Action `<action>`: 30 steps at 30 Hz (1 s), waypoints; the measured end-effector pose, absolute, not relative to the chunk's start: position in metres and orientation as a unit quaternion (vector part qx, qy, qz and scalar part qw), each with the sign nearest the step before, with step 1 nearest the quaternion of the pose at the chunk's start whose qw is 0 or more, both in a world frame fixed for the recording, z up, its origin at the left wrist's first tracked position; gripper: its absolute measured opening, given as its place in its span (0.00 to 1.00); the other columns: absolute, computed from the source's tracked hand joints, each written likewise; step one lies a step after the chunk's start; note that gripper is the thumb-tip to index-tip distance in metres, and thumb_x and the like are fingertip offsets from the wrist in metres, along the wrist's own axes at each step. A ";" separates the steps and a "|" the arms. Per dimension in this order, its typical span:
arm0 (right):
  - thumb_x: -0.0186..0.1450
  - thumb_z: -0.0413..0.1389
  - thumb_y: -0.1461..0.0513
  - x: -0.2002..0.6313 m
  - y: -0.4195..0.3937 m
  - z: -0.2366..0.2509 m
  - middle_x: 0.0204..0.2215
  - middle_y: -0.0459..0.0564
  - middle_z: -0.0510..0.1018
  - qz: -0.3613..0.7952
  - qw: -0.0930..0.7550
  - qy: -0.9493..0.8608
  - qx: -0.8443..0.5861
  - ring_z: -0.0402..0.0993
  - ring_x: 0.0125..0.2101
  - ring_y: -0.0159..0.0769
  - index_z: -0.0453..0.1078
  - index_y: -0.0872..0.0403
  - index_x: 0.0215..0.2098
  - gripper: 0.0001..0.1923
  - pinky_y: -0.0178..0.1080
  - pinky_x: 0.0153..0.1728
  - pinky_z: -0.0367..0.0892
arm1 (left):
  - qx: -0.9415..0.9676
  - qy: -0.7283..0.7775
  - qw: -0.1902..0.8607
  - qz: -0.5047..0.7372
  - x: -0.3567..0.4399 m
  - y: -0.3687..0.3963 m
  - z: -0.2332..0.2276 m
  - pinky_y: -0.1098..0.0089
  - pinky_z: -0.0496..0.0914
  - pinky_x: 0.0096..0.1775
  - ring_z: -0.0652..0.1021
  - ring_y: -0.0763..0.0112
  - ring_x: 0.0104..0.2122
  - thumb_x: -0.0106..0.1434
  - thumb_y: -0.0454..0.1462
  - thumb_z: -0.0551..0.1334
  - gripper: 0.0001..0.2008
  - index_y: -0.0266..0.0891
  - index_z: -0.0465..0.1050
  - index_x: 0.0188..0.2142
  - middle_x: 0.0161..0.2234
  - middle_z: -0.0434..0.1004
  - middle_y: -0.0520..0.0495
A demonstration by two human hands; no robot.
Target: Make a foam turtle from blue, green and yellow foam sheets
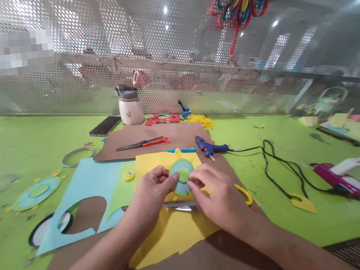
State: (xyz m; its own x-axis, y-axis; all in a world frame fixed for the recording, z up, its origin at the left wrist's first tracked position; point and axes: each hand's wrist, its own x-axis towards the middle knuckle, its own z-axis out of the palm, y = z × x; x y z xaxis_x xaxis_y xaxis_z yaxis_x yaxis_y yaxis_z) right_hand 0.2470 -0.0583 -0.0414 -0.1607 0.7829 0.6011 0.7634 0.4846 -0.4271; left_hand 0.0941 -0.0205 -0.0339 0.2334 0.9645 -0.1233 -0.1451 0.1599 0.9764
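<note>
The left hand (150,192) had its fingers pinched on the left edge of the disc (183,174), which was over the yellow sheet (165,236); the right hand (215,191) had its fingers at the disc's right edge, though whether they gripped it I could not tell. Beyond lay the pen (185,150), the glue gun (212,147) and the scissors (145,143); left of the hands lay the blue sheet (81,181), with the bottle (131,110) farther back on the counter (46,133).
</note>
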 end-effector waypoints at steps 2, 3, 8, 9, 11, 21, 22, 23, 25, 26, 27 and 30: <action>0.64 0.52 0.68 0.252 -0.054 -0.039 0.29 0.50 0.75 0.043 0.443 -0.727 -0.522 0.70 0.30 0.36 0.70 0.55 0.33 0.06 0.37 0.32 0.67 | 0.478 0.443 0.621 0.435 0.093 -0.020 -0.034 0.75 0.57 0.23 0.64 0.78 0.19 0.50 0.41 0.67 0.12 0.39 0.65 0.24 0.17 0.65 0.59; 0.63 0.52 0.68 0.254 -0.051 -0.038 0.28 0.49 0.75 0.060 0.454 -0.715 -0.529 0.71 0.29 0.35 0.70 0.54 0.32 0.06 0.36 0.31 0.67 | 0.481 0.448 0.618 0.431 0.093 -0.019 -0.034 0.75 0.57 0.24 0.65 0.77 0.19 0.50 0.42 0.67 0.12 0.39 0.66 0.24 0.18 0.66 0.58; 0.62 0.54 0.67 0.254 -0.048 -0.035 0.27 0.47 0.75 0.137 0.463 -0.694 -0.533 0.72 0.27 0.33 0.71 0.54 0.31 0.05 0.34 0.29 0.69 | 0.489 0.462 0.603 0.429 0.095 -0.018 -0.035 0.75 0.55 0.22 0.63 0.78 0.18 0.49 0.41 0.67 0.12 0.39 0.65 0.23 0.17 0.64 0.59; 0.61 0.55 0.67 0.253 -0.049 -0.035 0.27 0.47 0.74 0.138 0.461 -0.693 -0.536 0.72 0.26 0.33 0.71 0.54 0.31 0.04 0.34 0.28 0.68 | 0.488 0.460 0.604 0.431 0.096 -0.019 -0.035 0.75 0.54 0.22 0.62 0.79 0.18 0.49 0.41 0.67 0.12 0.39 0.65 0.23 0.16 0.63 0.60; 0.61 0.56 0.66 0.251 -0.049 -0.034 0.25 0.47 0.74 0.134 0.460 -0.691 -0.542 0.70 0.25 0.32 0.71 0.54 0.29 0.03 0.34 0.27 0.67 | 0.486 0.453 0.611 0.431 0.096 -0.019 -0.035 0.75 0.53 0.21 0.61 0.79 0.17 0.49 0.40 0.67 0.12 0.39 0.65 0.23 0.16 0.62 0.60; 0.59 0.56 0.69 0.248 -0.049 -0.033 0.22 0.43 0.71 0.133 0.473 -0.673 -0.552 0.67 0.23 0.30 0.69 0.55 0.25 0.06 0.32 0.24 0.63 | 0.470 0.419 0.649 0.426 0.093 -0.020 -0.034 0.76 0.57 0.25 0.62 0.79 0.21 0.53 0.40 0.67 0.12 0.38 0.64 0.26 0.18 0.63 0.59; 0.59 0.56 0.69 0.248 -0.049 -0.033 0.22 0.44 0.71 0.134 0.474 -0.671 -0.554 0.67 0.23 0.30 0.69 0.55 0.25 0.06 0.32 0.24 0.63 | 0.467 0.418 0.653 0.425 0.094 -0.021 -0.033 0.75 0.57 0.26 0.63 0.79 0.21 0.53 0.40 0.67 0.13 0.38 0.64 0.26 0.18 0.64 0.59; 0.59 0.56 0.68 0.247 -0.049 -0.034 0.22 0.44 0.71 0.134 0.474 -0.670 -0.555 0.67 0.23 0.29 0.69 0.55 0.25 0.06 0.32 0.24 0.62 | 0.464 0.416 0.657 0.425 0.094 -0.021 -0.033 0.75 0.57 0.26 0.62 0.79 0.21 0.53 0.40 0.67 0.13 0.38 0.64 0.26 0.18 0.64 0.59; 0.60 0.55 0.68 0.246 -0.049 -0.035 0.21 0.44 0.70 0.131 0.473 -0.669 -0.558 0.66 0.22 0.29 0.69 0.55 0.25 0.06 0.32 0.24 0.62 | 0.461 0.415 0.660 0.423 0.095 -0.022 -0.032 0.75 0.57 0.25 0.61 0.79 0.20 0.52 0.40 0.68 0.13 0.38 0.64 0.25 0.18 0.63 0.59; 0.60 0.55 0.68 0.246 -0.049 -0.036 0.21 0.44 0.70 0.129 0.473 -0.669 -0.558 0.66 0.22 0.29 0.68 0.55 0.25 0.06 0.31 0.23 0.61 | 0.460 0.415 0.662 0.422 0.095 -0.022 -0.032 0.75 0.56 0.25 0.61 0.79 0.20 0.52 0.39 0.68 0.13 0.38 0.64 0.25 0.18 0.62 0.59; 0.60 0.55 0.68 0.246 -0.049 -0.036 0.21 0.44 0.70 0.127 0.473 -0.670 -0.559 0.65 0.22 0.29 0.68 0.56 0.25 0.06 0.31 0.23 0.61 | 0.460 0.413 0.664 0.420 0.095 -0.023 -0.031 0.75 0.56 0.25 0.61 0.78 0.21 0.52 0.39 0.68 0.13 0.38 0.64 0.25 0.18 0.62 0.59; 0.60 0.55 0.68 0.245 -0.049 -0.039 0.21 0.43 0.69 0.115 0.475 -0.672 -0.556 0.65 0.22 0.29 0.67 0.55 0.25 0.07 0.31 0.23 0.60 | 0.459 0.407 0.673 0.415 0.095 -0.024 -0.031 0.75 0.56 0.24 0.62 0.78 0.21 0.53 0.41 0.67 0.13 0.39 0.63 0.25 0.20 0.63 0.58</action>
State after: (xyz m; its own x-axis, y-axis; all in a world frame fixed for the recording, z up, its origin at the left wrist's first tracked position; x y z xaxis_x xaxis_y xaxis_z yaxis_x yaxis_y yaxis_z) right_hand 0.2448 -0.0485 -0.0389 0.0695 0.8573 0.5101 0.6386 0.3546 -0.6830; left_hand 0.0946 -0.0239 -0.0309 0.3257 0.9307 -0.1663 -0.1847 0.2352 0.9543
